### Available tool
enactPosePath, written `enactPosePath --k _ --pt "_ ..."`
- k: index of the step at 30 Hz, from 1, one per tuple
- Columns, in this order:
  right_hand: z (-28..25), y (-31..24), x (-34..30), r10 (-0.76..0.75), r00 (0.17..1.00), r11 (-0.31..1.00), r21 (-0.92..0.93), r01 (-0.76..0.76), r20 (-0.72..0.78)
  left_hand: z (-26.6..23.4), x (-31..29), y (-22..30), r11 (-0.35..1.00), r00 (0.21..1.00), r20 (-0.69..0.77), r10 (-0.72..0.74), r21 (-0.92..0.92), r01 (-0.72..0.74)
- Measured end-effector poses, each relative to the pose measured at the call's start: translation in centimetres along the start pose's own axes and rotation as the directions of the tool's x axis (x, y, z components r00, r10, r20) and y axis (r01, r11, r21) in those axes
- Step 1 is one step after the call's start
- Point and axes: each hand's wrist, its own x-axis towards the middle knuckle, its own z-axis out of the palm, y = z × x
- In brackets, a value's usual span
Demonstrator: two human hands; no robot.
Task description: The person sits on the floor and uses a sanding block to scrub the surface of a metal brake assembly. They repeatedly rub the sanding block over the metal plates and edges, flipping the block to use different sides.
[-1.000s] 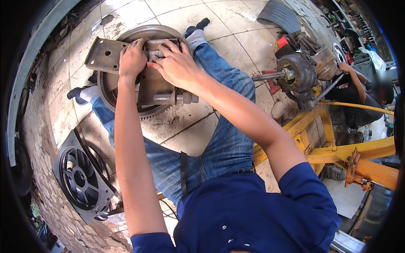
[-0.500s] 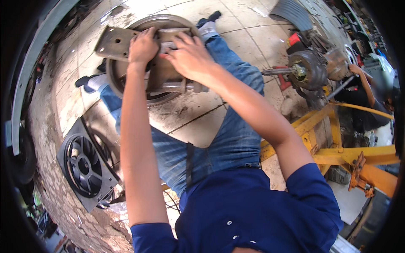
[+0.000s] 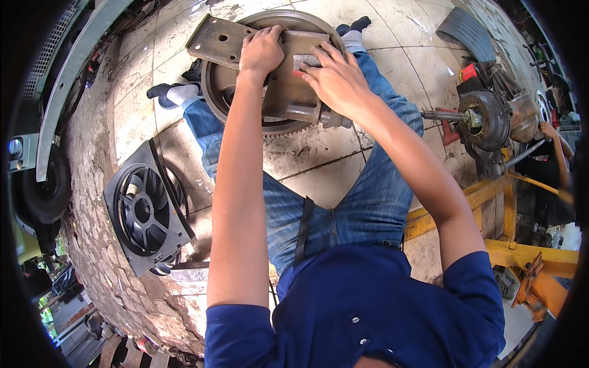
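Between my spread legs, a heavy brown metal bracket (image 3: pixel 211 42) with holes in its flat end lies across a round toothed flywheel (image 3: pixel 211 86) on the floor. My left hand (image 3: pixel 262 52) is closed over the bracket's upper middle, its fingers bent round the metal. Fingers spread, my right hand (image 3: pixel 337 80) rests on the bracket's right part. Beside its fingertips shows a small grey flat piece (image 3: pixel 305 60); whether the hand presses on it I cannot tell. A bit of red shows by the thumb.
A black radiator fan (image 3: pixel 144 211) leans at my left. To the right stand a greasy axle hub assembly (image 3: pixel 488 119) and a yellow metal frame (image 3: pixel 534 254). Another person's hand (image 3: pixel 548 130) holds a bar there. A ribbed dark mat (image 3: pixel 467 34) lies at the far right.
The whole view has shifted, so the bracket, flywheel and hands appear further right and higher. Both hands stay on the bracket in nearly the same places.
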Motion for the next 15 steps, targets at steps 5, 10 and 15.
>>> enactPosePath --k 5,10,15 --pt "-0.3 -0.2 1.8 0.109 0.994 0.993 0.047 -0.109 -0.002 0.4 0.4 0.5 1.000 1.000 0.001 0.001 -0.013 -0.001" --pt "-0.5 -0.6 1.1 0.072 0.997 0.988 0.137 -0.067 -0.026 1.6 0.3 -1.0 0.996 0.995 -0.089 0.050 -0.068 -0.056" --pt "0.0 -0.2 0.6 0.064 0.998 0.995 0.083 -0.062 -0.016 0.9 0.2 0.2 0.998 0.999 -0.053 0.011 -0.065 -0.014"
